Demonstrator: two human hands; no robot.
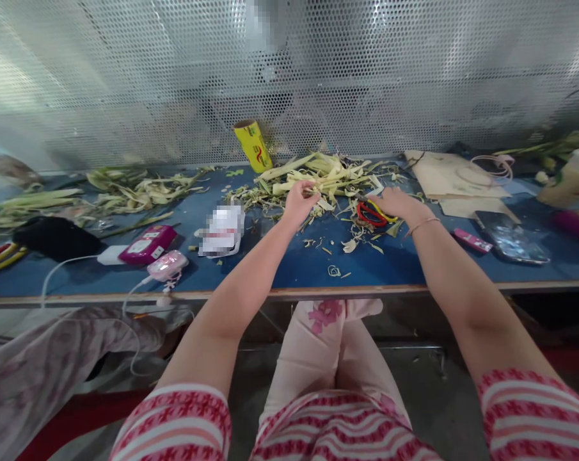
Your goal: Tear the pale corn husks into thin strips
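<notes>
Over a heap of pale green and yellowish plant leaves and stalks (327,174) I have my left hand (301,202), its fingers curled in. What is between those fingertips, if anything, is too small to name. To its right, my right hand (395,203) is closed at a pair of scissors (373,216) with red and yellow handles, its fingertips on the yellow loop. The scissors lie among trimmings at the right edge of the heap, their blades mostly hidden. Small scraps and a thin pale ring (334,271) rest on the blue tabletop (299,262) nearer to me.
A yellow tube (253,146) stands tilted by the perforated metal screen (188,83). Leftward are a white packet (222,230), a magenta box (148,244), a pink cabled case (168,264) and more leaves (135,190). Rightward lie cardboard (450,176), a phone (510,237) and a cup (570,182).
</notes>
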